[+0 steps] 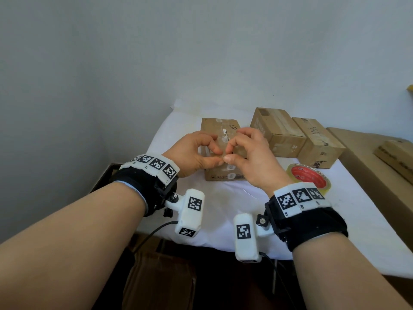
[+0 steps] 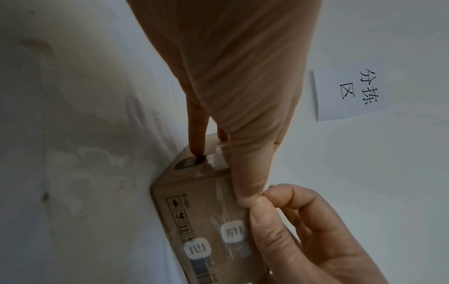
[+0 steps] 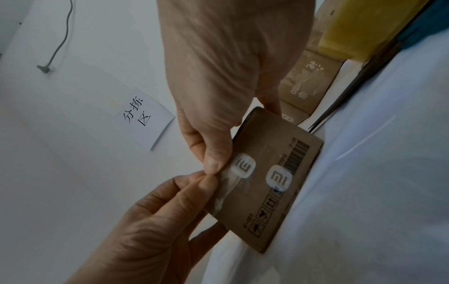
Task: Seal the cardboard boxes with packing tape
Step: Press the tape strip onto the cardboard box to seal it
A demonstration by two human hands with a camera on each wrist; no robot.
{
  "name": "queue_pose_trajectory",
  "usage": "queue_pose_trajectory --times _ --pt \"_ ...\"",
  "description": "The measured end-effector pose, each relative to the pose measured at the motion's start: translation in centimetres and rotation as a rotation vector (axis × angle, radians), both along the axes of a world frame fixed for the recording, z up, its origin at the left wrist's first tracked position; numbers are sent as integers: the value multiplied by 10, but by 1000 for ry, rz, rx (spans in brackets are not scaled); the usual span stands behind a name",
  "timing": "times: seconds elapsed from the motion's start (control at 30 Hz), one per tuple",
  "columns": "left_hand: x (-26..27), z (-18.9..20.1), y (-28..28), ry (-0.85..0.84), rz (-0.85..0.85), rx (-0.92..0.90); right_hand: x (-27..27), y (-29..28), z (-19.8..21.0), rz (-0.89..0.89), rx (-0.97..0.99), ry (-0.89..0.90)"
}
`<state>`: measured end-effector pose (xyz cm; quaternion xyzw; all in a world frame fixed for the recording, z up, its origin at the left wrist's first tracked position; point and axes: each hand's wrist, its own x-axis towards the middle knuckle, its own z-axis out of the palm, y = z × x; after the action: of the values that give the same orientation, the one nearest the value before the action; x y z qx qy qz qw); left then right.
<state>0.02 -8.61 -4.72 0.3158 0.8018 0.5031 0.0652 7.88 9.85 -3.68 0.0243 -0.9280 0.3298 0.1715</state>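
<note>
A small brown cardboard box (image 1: 220, 176) with white logo stickers lies on the white-covered table (image 1: 223, 211). Both hands hover over its near top edge. My left hand (image 1: 216, 156) and right hand (image 1: 229, 153) meet thumb to thumb and pinch a short clear tape strip (image 3: 224, 184) that lies over the box's (image 3: 274, 207) edge. The left thumb (image 2: 245, 192) presses against that edge, and a left finger rests on the box top (image 2: 201, 211). The right thumb (image 3: 213, 159) touches the strip's upper end. A roll of clear tape with a red core (image 1: 309, 175) lies flat by my right wrist.
Two more taped brown boxes (image 1: 277, 130) (image 1: 317, 142) stand side by side at the back right. A large carton (image 1: 368, 164) borders the table's right side. A paper sign (image 2: 350, 94) hangs on the wall behind. Wrist-camera cables hang over the front edge.
</note>
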Motion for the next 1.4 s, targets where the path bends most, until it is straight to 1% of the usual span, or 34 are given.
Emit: queue_pose_trajectory --times 0.1,0.3,0.43,0.67,0.83,0.93,1.03,1.13,1.2,1.33,1.4 --pt "-1 -1 -2 -18 -17 5 -1 0 -2 7 43 5" --pt "-1 -6 -1 -54 -30 53 -2 1 -3 23 38 -6" --pt "-2 -7 -1 -62 -34 71 -2 -5 -6 1 62 2" --pt "-3 -9 -1 -53 -43 63 0 -5 -14 -8 154 31" --pt "-2 -9 -2 -70 -54 61 1 -5 -16 -6 159 40" --pt "-3 -9 -3 -57 -66 46 0 -6 -15 -1 160 20" --pt "-6 -11 -6 -53 -88 20 1 -2 -14 6 192 -48" --pt "-8 -12 -7 -83 -110 26 4 2 -9 -1 132 -90" --pt "-9 -10 -8 -117 -125 47 4 1 -6 -9 79 -81" --pt "-13 -8 -12 -190 -178 76 0 -3 -9 -39 88 -37" --pt "-16 -8 -13 -198 -187 72 -2 -4 -13 -44 103 -21"
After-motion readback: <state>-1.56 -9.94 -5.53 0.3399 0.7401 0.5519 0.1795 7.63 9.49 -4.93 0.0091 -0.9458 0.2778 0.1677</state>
